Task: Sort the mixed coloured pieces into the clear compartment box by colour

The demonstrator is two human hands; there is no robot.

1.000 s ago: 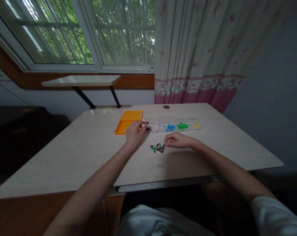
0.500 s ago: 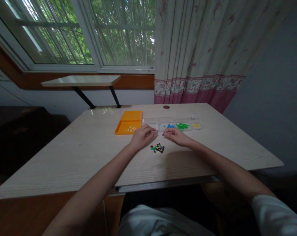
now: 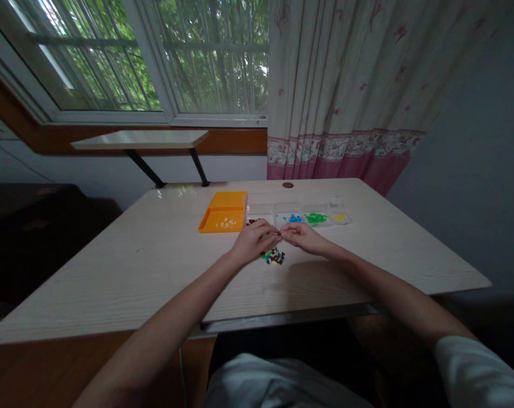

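My left hand [image 3: 255, 240] and my right hand [image 3: 304, 237] meet at their fingertips just above the table. A small dark brown piece [image 3: 279, 233] shows at the pinch of my right fingers, and my left fingertips close on the same spot. Its exact shape is too small to tell. Just below my left hand lies a small pile of mixed brown, green and blue pieces [image 3: 274, 257]. Behind the hands stands a clear compartment tray [image 3: 288, 208]. It holds brown pieces [image 3: 253, 221], blue pieces [image 3: 295, 218], green pieces [image 3: 315, 219] and yellow pieces [image 3: 339, 217], sorted by colour.
Left of the tray lies an open orange case [image 3: 226, 199] with small white pieces [image 3: 226, 222] in it. A raised shelf [image 3: 146, 139] on black brackets stands at the table's back left. The curtain [image 3: 333, 102] hangs behind the wooden table [image 3: 133, 272].
My left hand has moved right and slightly toward me, so its fingertips now meet those of my right hand. Brown pieces in the tray have come into sight behind it. My right hand has barely shifted.
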